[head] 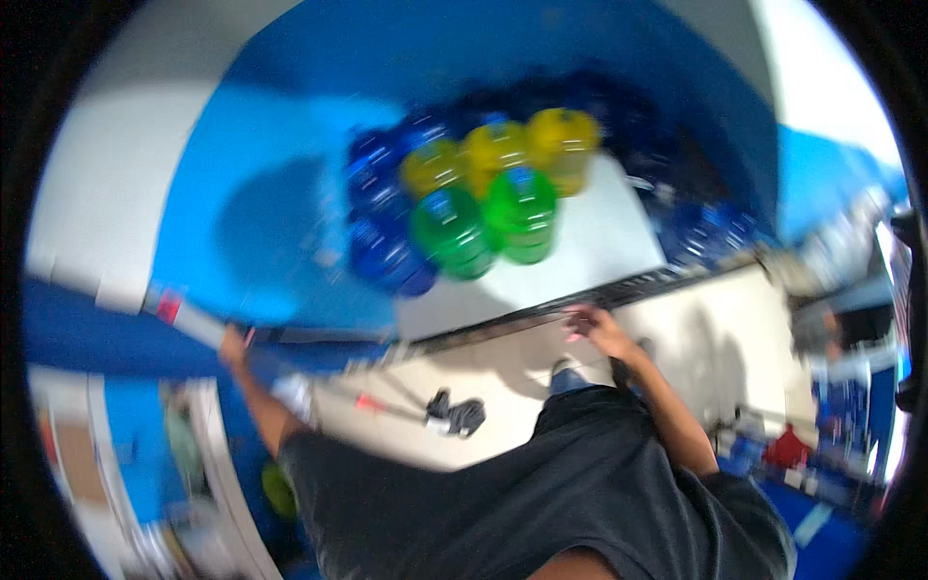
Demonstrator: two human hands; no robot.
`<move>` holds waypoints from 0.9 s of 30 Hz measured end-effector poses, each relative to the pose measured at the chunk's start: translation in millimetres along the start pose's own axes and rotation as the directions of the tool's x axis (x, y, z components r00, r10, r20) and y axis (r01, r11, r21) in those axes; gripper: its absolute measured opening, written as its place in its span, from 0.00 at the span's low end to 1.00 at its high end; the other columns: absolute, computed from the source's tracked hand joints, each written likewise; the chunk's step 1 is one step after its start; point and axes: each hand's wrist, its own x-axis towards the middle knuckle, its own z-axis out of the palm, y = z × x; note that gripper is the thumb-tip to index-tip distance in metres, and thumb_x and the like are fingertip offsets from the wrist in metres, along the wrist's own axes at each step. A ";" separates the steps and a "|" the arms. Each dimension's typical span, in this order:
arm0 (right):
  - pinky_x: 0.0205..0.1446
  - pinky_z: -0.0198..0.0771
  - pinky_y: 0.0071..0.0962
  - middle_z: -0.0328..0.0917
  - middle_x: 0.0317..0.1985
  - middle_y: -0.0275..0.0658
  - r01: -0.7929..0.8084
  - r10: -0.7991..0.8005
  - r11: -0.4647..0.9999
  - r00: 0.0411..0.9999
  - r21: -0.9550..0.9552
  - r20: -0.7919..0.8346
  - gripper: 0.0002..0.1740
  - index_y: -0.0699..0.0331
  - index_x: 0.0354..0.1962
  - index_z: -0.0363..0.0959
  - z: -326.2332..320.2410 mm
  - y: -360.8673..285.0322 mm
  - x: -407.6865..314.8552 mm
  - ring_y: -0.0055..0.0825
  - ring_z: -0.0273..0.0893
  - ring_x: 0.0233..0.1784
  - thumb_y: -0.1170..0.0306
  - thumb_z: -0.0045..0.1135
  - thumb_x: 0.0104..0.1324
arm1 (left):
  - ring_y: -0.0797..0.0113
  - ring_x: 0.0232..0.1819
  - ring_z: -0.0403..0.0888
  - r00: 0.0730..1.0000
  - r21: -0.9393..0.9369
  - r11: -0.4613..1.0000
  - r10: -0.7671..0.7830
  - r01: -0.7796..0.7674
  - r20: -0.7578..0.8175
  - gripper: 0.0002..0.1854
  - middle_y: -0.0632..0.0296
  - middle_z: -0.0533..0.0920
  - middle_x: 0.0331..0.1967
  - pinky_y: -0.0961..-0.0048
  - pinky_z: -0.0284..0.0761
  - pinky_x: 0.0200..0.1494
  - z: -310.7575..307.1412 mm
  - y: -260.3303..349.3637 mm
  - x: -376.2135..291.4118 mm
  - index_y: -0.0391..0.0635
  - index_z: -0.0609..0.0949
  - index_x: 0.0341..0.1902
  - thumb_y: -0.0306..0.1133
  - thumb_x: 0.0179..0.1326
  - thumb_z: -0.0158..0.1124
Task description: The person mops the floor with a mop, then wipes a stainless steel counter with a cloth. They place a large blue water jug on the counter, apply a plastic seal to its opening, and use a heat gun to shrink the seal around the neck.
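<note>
My left hand (233, 346) reaches out to the left and touches a narrow ledge (199, 322) along the blue wall; blur hides whether its fingers grip anything. My right hand (591, 328) hangs just in front of the dark front edge (551, 308) of a white platform (602, 217), fingers loosely curled and apart, with no held object visible. Two large bottles of green liquid (453, 232) (520, 217) stand on the platform. Behind them are several bottles of yellow liquid (564, 141). Dark blue bottles (391, 257) line the left side.
More dark blue bottles (707, 228) stand to the right of the platform. On the tiled floor (507, 391) lies a black bundled item (457, 413). A red object (789, 448) and blue items are at the lower right. A doorway-like opening (181, 435) shows at the left.
</note>
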 end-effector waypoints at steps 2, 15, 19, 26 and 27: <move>0.56 0.75 0.40 0.74 0.48 0.49 0.170 -0.174 0.956 0.985 0.238 -0.005 0.30 0.70 0.61 0.64 -15.8 11.0 -5.5 0.38 0.78 0.47 0.73 0.50 0.59 | 0.51 0.46 0.80 0.988 0.073 0.988 0.140 -0.135 -0.066 0.18 0.51 0.79 0.47 0.55 0.84 0.45 25.6 15.5 -22.7 0.35 0.74 0.53 0.35 0.65 0.56; 0.40 0.78 0.29 0.82 0.39 0.47 -0.283 0.340 0.940 0.809 0.190 -0.480 0.22 0.70 0.55 0.69 -128.5 148.2 -72.7 0.31 0.83 0.39 0.69 0.47 0.65 | 0.54 0.49 0.79 0.875 0.071 0.950 0.248 -0.303 0.417 0.14 0.53 0.80 0.48 0.58 0.76 0.54 312.6 -69.0 -365.9 0.38 0.78 0.48 0.31 0.61 0.61; 0.35 0.80 0.38 0.85 0.34 0.43 -0.526 0.476 0.805 0.291 0.277 -0.830 0.16 0.65 0.42 0.79 -148.7 230.0 -186.4 0.32 0.84 0.27 0.65 0.50 0.64 | 0.55 0.50 0.79 0.675 0.147 0.976 -0.002 -0.158 0.738 0.13 0.53 0.80 0.49 0.59 0.74 0.56 344.0 -136.0 -484.7 0.38 0.79 0.47 0.30 0.60 0.62; 0.38 0.78 0.43 0.84 0.43 0.45 -0.222 0.800 0.600 0.172 0.769 -0.575 0.16 0.64 0.50 0.73 -125.0 265.5 -299.0 0.38 0.86 0.35 0.68 0.47 0.67 | 0.57 0.52 0.78 -0.013 0.137 0.989 -0.138 -0.052 0.990 0.11 0.54 0.81 0.49 0.60 0.70 0.61 424.8 -102.5 -681.6 0.40 0.81 0.45 0.27 0.58 0.65; 0.38 0.78 0.44 0.83 0.44 0.45 -0.207 0.815 0.579 0.179 0.789 -0.551 0.17 0.63 0.52 0.72 -122.0 266.9 -297.8 0.39 0.85 0.36 0.68 0.48 0.67 | 0.54 0.54 0.77 -0.318 -0.051 0.985 0.102 0.163 0.943 0.10 0.53 0.80 0.49 0.62 0.71 0.60 442.4 -71.3 -714.6 0.41 0.81 0.44 0.26 0.58 0.65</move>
